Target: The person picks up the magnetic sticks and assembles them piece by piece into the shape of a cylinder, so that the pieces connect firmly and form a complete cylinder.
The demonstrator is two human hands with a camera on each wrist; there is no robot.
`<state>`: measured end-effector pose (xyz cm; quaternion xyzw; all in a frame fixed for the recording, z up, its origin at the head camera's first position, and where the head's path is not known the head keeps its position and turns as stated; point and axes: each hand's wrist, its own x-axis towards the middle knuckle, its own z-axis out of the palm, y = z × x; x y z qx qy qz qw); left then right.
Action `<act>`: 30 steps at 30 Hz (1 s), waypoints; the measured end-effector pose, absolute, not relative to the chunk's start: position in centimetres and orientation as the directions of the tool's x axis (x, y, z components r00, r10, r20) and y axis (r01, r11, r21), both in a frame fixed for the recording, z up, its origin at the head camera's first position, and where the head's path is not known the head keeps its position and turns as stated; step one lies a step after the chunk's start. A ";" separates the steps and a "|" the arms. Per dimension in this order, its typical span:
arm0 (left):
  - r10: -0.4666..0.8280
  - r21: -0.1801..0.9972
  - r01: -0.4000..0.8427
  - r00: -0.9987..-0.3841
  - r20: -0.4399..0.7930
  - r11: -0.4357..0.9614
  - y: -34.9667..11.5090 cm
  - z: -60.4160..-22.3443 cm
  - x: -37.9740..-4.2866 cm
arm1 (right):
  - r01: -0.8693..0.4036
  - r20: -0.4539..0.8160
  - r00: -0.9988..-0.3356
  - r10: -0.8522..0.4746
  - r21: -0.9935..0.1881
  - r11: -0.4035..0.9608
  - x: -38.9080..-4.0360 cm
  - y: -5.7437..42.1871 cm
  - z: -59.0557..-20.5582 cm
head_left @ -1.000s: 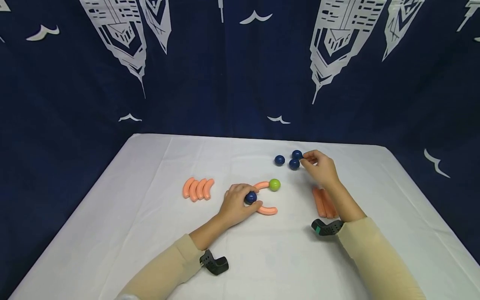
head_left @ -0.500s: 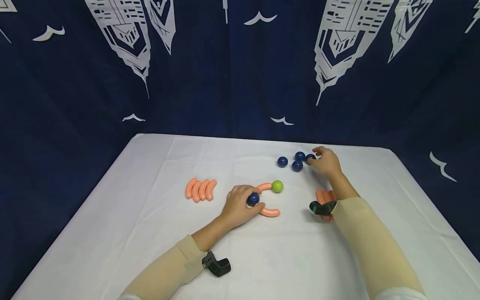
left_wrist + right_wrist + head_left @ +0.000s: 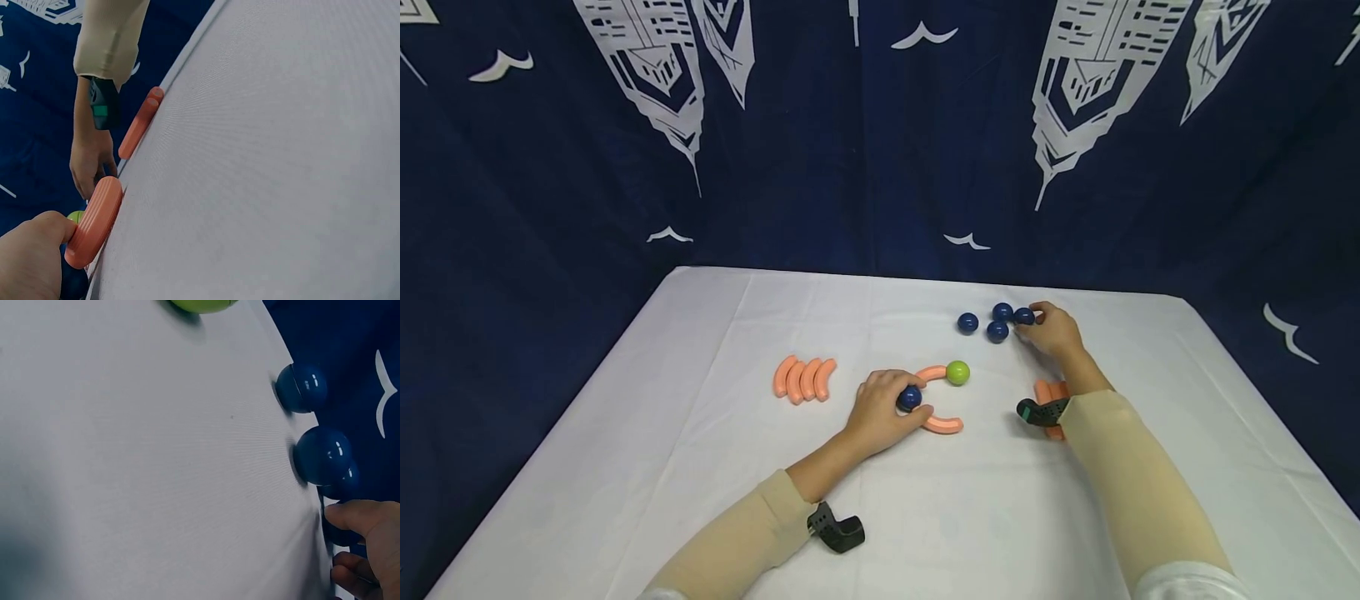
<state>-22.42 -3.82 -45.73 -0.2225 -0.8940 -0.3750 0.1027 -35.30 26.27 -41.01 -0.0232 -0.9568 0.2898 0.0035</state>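
Note:
In the head view, my left hand curls its fingers and thumb round a dark blue ball at the middle of the table. One curved orange toy sausage lies by its fingertips and a second toy sausage by its thumb. A green ball sits at the end of the upper one. Further back, my right hand pinches another dark blue ball between thumb and fingers. That ball stands beside several blue balls; in the right wrist view the thumb partly covers it.
Several curved toy sausages lie side by side at the left. Straight orange sausages lie under the right forearm, partly hidden by the wrist camera. The white-covered table ends at a dark blue curtain.
My right hand has moved right, away from the pair of blue balls, with a blue ball at its fingers; its fingers have since closed in on that ball. The left hand stays put.

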 end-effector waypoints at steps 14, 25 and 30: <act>0.322 0.626 0.467 -0.884 0.339 0.624 -3.8 -45.7 -22.7 | 0.033 0.061 -0.995 0.081 -0.557 0.830 -35.3 26.3 -41.6; 0.323 0.628 0.464 -0.886 0.333 0.625 -4.1 -45.7 -22.5 | 0.095 0.045 -0.986 0.163 -0.650 0.754 -34.5 26.3 -41.0; 0.323 0.632 0.458 -0.889 0.325 0.625 -4.0 -45.6 -22.5 | 0.102 0.028 -0.986 0.167 -0.686 0.720 -34.1 26.7 -40.6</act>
